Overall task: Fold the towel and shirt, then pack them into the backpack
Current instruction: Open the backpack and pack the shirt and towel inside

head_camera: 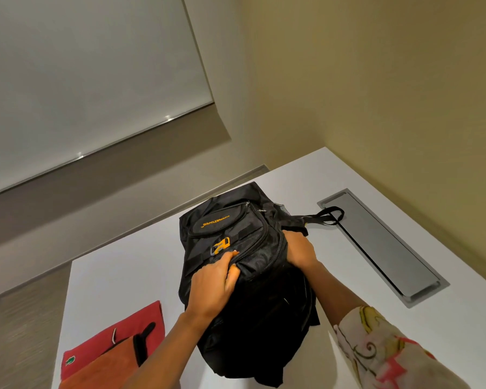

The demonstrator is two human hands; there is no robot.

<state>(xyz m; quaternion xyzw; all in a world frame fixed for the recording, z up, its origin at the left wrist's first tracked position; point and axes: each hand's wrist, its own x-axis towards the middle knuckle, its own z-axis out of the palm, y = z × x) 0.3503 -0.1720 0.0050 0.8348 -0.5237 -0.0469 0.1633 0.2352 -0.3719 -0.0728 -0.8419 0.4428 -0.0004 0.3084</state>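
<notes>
A black backpack (236, 228) with orange lettering lies on the white table (118, 273) in front of me. My left hand (212, 284) grips the fabric at its front pocket edge, fingers curled into the cloth. My right hand (299, 252) holds the backpack's right side, its fingers hidden behind the fabric. At the table's lower left lie a red shirt (149, 318) with a small green logo and an orange towel (101, 369) overlapping it. A black backpack strap (142, 343) rests across both of them.
A grey metal cable hatch (385, 248) is set into the table at the right, with a backpack loop (328, 216) lying on its far end. Walls close in behind and to the right; a window blind (82, 80) hangs at the upper left.
</notes>
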